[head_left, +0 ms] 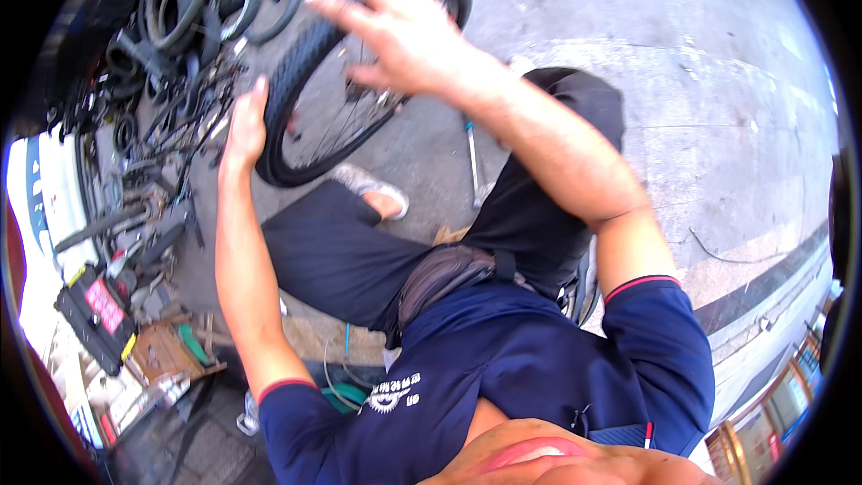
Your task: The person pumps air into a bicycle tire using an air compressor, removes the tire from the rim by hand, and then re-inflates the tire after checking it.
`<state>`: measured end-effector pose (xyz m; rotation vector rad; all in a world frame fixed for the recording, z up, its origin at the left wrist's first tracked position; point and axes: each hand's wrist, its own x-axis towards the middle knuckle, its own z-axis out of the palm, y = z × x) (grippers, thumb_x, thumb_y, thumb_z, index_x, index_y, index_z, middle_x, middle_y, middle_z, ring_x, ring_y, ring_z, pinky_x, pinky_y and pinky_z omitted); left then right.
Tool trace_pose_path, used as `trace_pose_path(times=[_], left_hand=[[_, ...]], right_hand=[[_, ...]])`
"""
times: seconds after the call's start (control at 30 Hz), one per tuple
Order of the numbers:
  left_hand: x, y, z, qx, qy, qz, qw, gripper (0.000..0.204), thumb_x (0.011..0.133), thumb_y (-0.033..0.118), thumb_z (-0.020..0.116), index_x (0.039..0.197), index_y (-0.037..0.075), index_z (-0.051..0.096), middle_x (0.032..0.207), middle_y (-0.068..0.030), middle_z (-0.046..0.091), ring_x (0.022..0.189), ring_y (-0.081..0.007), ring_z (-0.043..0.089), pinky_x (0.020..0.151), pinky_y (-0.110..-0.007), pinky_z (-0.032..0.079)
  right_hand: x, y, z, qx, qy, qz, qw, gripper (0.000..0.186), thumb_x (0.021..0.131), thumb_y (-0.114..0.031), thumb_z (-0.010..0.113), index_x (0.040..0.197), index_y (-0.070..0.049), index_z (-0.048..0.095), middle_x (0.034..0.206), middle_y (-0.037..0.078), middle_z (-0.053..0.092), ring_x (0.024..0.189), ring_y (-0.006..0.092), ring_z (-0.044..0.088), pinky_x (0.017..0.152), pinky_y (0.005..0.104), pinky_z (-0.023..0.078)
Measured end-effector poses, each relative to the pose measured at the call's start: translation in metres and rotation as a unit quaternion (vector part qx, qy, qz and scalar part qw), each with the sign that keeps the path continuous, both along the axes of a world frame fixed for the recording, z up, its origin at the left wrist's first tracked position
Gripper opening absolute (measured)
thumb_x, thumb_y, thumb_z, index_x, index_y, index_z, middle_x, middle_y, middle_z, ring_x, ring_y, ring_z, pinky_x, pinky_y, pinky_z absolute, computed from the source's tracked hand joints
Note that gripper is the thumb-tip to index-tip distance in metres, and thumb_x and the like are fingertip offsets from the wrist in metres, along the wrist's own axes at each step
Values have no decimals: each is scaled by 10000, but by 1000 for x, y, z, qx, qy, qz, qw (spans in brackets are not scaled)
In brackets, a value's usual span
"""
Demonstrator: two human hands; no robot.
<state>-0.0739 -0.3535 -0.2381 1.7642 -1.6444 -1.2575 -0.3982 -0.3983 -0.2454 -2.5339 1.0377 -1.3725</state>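
A bicycle wheel with a black knobby tyre and thin spokes stands tilted in front of my knees. My left hand rests along the outer left side of the tyre, its visible fingers straight and pointing up. Part of that hand is turned away from view. Over the upper part of the wheel is my right hand, fingers spread apart and slightly blurred, with nothing in it. Whether its palm touches the tyre cannot be made out.
Old tyres and inner tubes heap up at the far left, with metal parts below them. A black toolbox and a wooden box stand at my left. On the floor between my legs lies a long blue-ended tool, near my shoe.
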Motion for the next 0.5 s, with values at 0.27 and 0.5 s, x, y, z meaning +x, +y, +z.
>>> trace_pose_path(times=[0.27,0.5], left_hand=[[14,63,-30,-282,-56,-9,958,645,1099,506,418,1047,-71,700,898,-144,708,826,-219,677,771,-361,536],[53,109,-74,-366,55,395,841,501,1106,393,482,1022,-51,698,852,-113,684,731,-182,664,640,-299,549]], right_hand=[[12,32,21,231,246,185,923,593,697,-288,843,1224,-102,644,847,131,707,868,369,735,753,503,582],[55,83,2,329,242,347,844,756,715,-336,895,1392,-149,614,1045,169,770,997,336,754,866,449,597]])
